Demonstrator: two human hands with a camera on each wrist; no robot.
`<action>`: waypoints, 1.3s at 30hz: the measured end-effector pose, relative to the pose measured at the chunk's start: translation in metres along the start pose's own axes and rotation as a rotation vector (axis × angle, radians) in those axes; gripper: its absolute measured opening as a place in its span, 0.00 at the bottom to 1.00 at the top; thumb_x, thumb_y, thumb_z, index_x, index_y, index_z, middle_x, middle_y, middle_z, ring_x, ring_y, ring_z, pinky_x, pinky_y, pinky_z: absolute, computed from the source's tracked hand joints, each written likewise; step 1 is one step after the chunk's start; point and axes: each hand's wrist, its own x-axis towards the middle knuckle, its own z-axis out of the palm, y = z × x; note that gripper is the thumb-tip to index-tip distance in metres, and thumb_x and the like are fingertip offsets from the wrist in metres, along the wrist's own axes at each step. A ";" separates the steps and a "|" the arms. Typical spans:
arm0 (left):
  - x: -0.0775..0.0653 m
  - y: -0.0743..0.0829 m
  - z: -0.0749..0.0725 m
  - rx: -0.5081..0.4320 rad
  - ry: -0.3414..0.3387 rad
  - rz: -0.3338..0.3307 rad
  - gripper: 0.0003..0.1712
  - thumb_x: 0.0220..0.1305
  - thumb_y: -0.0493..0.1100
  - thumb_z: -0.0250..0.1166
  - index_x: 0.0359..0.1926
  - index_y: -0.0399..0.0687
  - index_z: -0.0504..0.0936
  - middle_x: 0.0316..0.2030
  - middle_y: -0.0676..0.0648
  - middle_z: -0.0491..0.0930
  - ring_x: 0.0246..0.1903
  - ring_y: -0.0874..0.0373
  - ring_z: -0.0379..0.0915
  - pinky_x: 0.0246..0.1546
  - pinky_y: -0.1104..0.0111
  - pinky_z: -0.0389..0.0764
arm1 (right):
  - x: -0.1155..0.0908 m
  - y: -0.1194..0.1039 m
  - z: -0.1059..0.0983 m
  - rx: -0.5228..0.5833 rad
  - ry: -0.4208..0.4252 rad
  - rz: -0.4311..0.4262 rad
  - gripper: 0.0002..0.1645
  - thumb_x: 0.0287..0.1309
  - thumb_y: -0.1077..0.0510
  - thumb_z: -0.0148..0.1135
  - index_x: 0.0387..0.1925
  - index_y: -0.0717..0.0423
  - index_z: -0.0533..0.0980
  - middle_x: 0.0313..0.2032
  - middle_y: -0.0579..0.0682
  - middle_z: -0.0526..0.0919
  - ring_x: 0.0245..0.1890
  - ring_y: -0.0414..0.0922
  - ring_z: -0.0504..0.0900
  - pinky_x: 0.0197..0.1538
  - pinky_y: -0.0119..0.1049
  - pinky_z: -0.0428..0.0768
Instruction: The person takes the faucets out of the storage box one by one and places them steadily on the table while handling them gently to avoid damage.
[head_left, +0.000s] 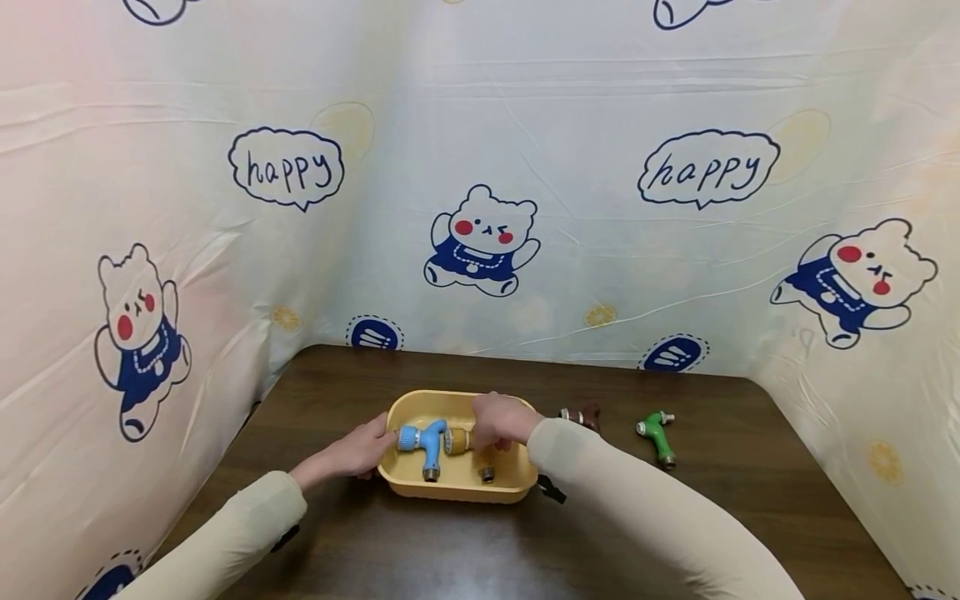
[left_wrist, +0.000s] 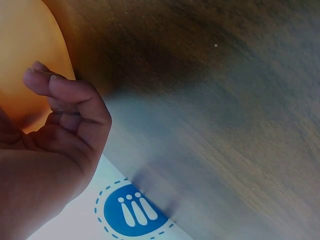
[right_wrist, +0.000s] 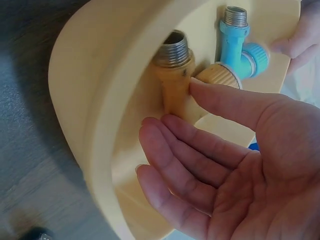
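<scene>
A blue faucet (head_left: pixel 431 448) lies in a yellow plastic basin (head_left: pixel 457 493), its threaded metal end toward the front. Beside it in the basin is a yellow faucet (right_wrist: pixel 177 90), partly covered in the head view by my right hand (head_left: pixel 504 423). My right thumb and fingertips close around the yellow faucet's body in the right wrist view. My left hand (head_left: pixel 367 446) grips the basin's left rim, thumb on top and fingers curled along the outside wall.
On the brown wooden table (head_left: pixel 600 542), a green faucet (head_left: pixel 657 437) lies to the right of the basin. A dark red faucet (head_left: pixel 583 416) is between them, partly hidden by the right sleeve. A printed cloth (head_left: pixel 480 125) hangs around the table.
</scene>
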 end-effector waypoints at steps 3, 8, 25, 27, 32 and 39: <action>0.000 0.001 0.001 0.005 0.013 -0.002 0.19 0.79 0.46 0.51 0.64 0.41 0.65 0.22 0.42 0.81 0.11 0.50 0.74 0.10 0.62 0.76 | -0.001 0.000 -0.001 -0.021 -0.005 0.018 0.09 0.55 0.61 0.74 0.29 0.56 0.79 0.21 0.53 0.84 0.18 0.47 0.80 0.18 0.36 0.69; -0.008 0.018 -0.001 0.005 0.017 -0.005 0.21 0.79 0.45 0.50 0.63 0.35 0.65 0.21 0.43 0.80 0.11 0.51 0.73 0.10 0.62 0.76 | -0.007 0.001 -0.006 0.007 -0.017 0.031 0.09 0.57 0.59 0.74 0.32 0.57 0.80 0.23 0.54 0.84 0.21 0.49 0.82 0.19 0.36 0.70; -0.007 0.011 0.001 0.020 0.002 0.035 0.25 0.81 0.50 0.49 0.67 0.38 0.63 0.23 0.45 0.79 0.12 0.52 0.73 0.11 0.62 0.75 | -0.012 0.003 -0.006 0.046 -0.029 0.044 0.13 0.56 0.54 0.77 0.29 0.58 0.81 0.26 0.57 0.88 0.28 0.53 0.89 0.26 0.44 0.84; -0.012 0.019 0.001 0.054 0.010 0.058 0.24 0.81 0.48 0.48 0.67 0.37 0.63 0.23 0.44 0.78 0.12 0.52 0.72 0.11 0.63 0.74 | -0.014 0.002 -0.006 0.053 -0.037 0.045 0.15 0.55 0.53 0.79 0.28 0.58 0.81 0.26 0.57 0.88 0.29 0.53 0.90 0.32 0.48 0.87; -0.001 0.003 0.001 0.013 0.023 -0.027 0.21 0.79 0.47 0.51 0.65 0.42 0.65 0.22 0.43 0.80 0.11 0.51 0.73 0.10 0.63 0.74 | -0.018 -0.001 -0.006 0.065 -0.047 0.039 0.15 0.56 0.53 0.79 0.26 0.58 0.83 0.23 0.55 0.87 0.27 0.52 0.89 0.34 0.48 0.88; -0.028 0.051 0.000 0.027 0.021 0.047 0.25 0.79 0.45 0.48 0.63 0.27 0.62 0.21 0.45 0.77 0.12 0.54 0.71 0.10 0.63 0.74 | -0.015 -0.005 -0.004 0.009 -0.048 0.045 0.13 0.57 0.56 0.77 0.24 0.57 0.83 0.22 0.53 0.86 0.24 0.49 0.88 0.20 0.39 0.77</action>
